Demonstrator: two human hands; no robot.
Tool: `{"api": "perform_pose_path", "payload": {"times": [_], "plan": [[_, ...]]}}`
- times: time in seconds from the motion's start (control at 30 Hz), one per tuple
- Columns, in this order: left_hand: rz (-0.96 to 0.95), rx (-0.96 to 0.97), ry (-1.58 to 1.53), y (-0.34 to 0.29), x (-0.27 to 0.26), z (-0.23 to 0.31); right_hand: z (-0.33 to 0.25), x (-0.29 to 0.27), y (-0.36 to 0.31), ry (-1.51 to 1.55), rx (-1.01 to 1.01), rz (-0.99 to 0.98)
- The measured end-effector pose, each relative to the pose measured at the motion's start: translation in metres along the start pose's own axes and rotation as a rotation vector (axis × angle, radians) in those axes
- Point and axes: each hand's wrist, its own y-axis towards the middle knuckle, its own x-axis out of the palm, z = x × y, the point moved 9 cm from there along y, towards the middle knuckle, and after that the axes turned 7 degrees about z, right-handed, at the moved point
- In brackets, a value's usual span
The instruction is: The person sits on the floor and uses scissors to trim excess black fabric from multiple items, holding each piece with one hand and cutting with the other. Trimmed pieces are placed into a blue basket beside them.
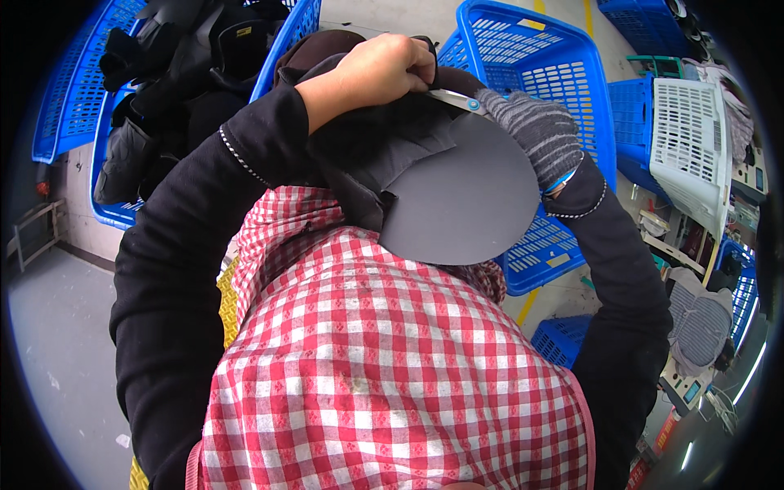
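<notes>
A black fabric piece (pixel 359 139) with a smooth, rounded dark-grey panel (pixel 465 196) lies over my lap against the checked apron; its exact kind I cannot make out. My left hand (pixel 388 69), bare, is closed with its fingers pinched on the dark edge at the top of this piece. My right hand (pixel 535 135), in a grey striped knit glove, holds scissors (pixel 456 100). Their metal blades point left toward the left fingertips, along the top of the panel. The glove hides most of the scissor handles.
A blue crate (pixel 118 180) filled with black pieces stands at the left. Another blue crate (pixel 592 90) is tilted just beyond my right hand. Farther right are a white crate (pixel 690 135) and a bench carrying grey cloth (pixel 698 314).
</notes>
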Motion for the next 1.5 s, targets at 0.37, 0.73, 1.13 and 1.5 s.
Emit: {"api": "perform_pose_path", "payload": {"times": [0.37,0.73,1.13,1.5], "plan": [[0.197,-0.155,-0.148,-0.013,-0.023,-0.034,0.032,0.019,-0.025,0.437,0.150,0.090],[0.777,0.095,0.346,-0.057,-0.167,0.075,0.041,-0.073,-0.060,1.583,0.556,0.666],[0.639,0.145,0.102,-0.113,-0.116,0.107,-0.078,0.006,-0.023,1.523,0.490,0.524],[0.545,-0.147,0.106,-0.132,-0.091,0.026,-0.085,0.039,-0.063,2.176,0.454,0.327]]}}
